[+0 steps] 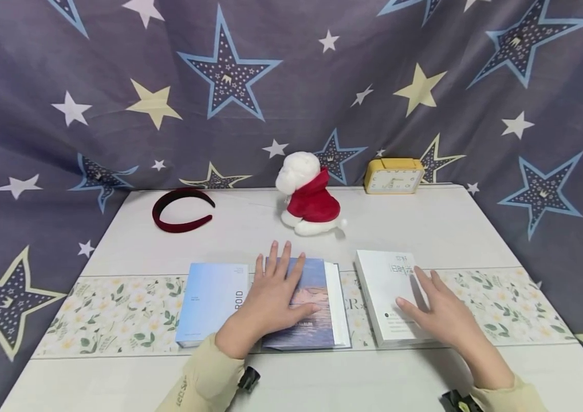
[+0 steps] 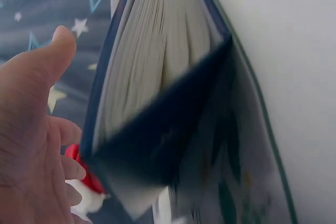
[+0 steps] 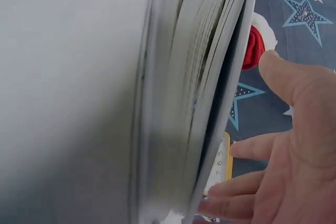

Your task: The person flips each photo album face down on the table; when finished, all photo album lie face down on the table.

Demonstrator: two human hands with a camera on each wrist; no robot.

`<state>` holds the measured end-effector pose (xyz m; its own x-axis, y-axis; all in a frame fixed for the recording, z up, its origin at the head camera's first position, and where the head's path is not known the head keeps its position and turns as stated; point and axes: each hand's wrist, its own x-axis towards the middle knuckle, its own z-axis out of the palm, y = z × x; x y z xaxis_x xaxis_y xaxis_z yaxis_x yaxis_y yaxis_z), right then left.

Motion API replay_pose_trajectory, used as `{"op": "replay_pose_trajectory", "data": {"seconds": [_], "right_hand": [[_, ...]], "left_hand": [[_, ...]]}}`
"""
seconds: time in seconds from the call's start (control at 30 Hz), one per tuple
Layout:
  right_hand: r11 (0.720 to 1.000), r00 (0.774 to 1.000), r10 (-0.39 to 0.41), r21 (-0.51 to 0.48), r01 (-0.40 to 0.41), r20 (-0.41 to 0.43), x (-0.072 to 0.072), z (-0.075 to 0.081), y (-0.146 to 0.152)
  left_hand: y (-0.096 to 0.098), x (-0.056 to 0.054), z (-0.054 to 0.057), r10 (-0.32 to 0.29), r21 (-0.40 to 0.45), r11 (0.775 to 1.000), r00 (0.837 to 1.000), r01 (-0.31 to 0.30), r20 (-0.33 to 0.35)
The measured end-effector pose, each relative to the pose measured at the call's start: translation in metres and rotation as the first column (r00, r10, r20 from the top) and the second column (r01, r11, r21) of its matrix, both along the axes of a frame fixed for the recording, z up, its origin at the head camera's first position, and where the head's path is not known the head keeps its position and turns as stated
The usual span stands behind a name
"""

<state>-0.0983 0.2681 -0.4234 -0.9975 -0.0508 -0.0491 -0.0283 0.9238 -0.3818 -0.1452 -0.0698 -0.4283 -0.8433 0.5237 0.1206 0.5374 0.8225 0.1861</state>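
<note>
In the head view my left hand [image 1: 271,297] is spread over a photo album [image 1: 316,289] with a sea-and-sky cover, its fingers reaching past the far edge. The left wrist view shows the same hand [image 2: 31,114] beside the album's dark blue covers and thick pages [image 2: 152,51]. Over the right side of a thick white book [image 1: 381,286] lies my right hand [image 1: 443,315], fingers extended and thumb apart. From the right wrist, that hand [image 3: 294,145] appears next to the book's page edges [image 3: 184,77]. Partly behind my left wrist is a pale blue book [image 1: 211,303].
A dark red headband [image 1: 180,228] lies at the back left. Behind the books sits a white plush dog [image 1: 314,197] in a red hooded coat. At the table's back right stands a yellow clock [image 1: 393,176], before a star-patterned curtain [image 1: 291,68]. A floral strip [image 1: 116,315] crosses the white table.
</note>
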Motion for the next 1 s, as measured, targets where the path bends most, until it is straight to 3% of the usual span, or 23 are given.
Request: {"op": "replay_pose_trajectory", "data": {"seconds": [0.33, 0.67, 0.77, 1.0], "right_hand": [[0.992, 0.990, -0.093, -0.071, 0.100, 0.102, 0.005, -0.005, 0.011], [0.988, 0.986, -0.124, -0.076, 0.133, 0.110, 0.008, -0.006, 0.014], [0.985, 0.983, -0.136, -0.086, 0.147, 0.124, 0.009, -0.006, 0.015], [0.981, 0.985, -0.139, -0.124, 0.152, 0.106, 0.013, -0.010, 0.012]], "left_hand": [[0.049, 0.005, 0.004, -0.095, 0.078, 0.993, 0.986, 0.085, 0.136], [0.089, 0.009, 0.005, -0.126, 0.181, 0.981, 0.949, 0.075, 0.288], [0.099, 0.011, 0.004, -0.124, 0.220, 0.974, 0.928, 0.047, 0.351], [0.115, 0.018, -0.005, -0.165, 0.358, 0.933, 0.856, -0.025, 0.489]]}}
